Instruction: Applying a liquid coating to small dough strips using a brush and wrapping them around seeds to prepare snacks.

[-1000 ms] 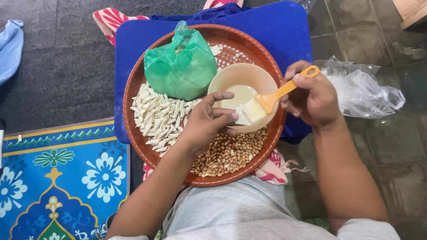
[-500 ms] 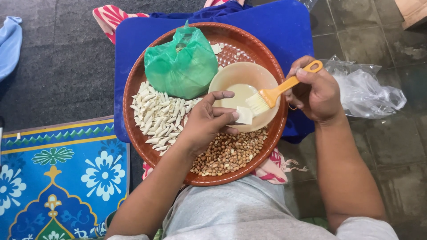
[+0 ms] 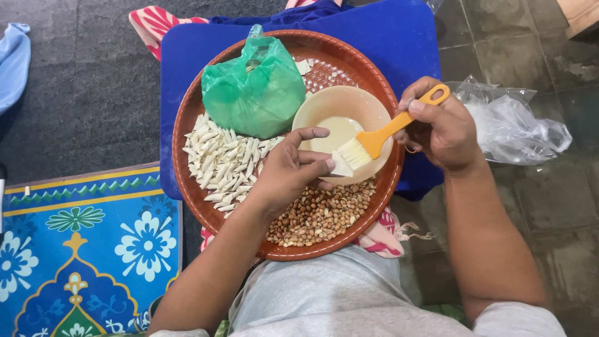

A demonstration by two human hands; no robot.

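Orange-handled brush (image 3: 380, 134) clenched in right hand (image 3: 440, 131), wetting wrapper piece (image 3: 340, 167) pinched by left hand (image 3: 290, 175). Rolled pile (image 3: 221, 159) done; peanuts (image 3: 321, 215) remain.

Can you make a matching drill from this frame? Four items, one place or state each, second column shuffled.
Items:
1. pastry brush
2. green bag
3. peanuts
4. clear bag

Places or states:
A. on the floor, right of the tray
B. near edge of the tray
C. held in the right hand, bristles over the bowl
D. far side of the tray, knotted

Pairs: 1-C, 2-D, 3-B, 4-A
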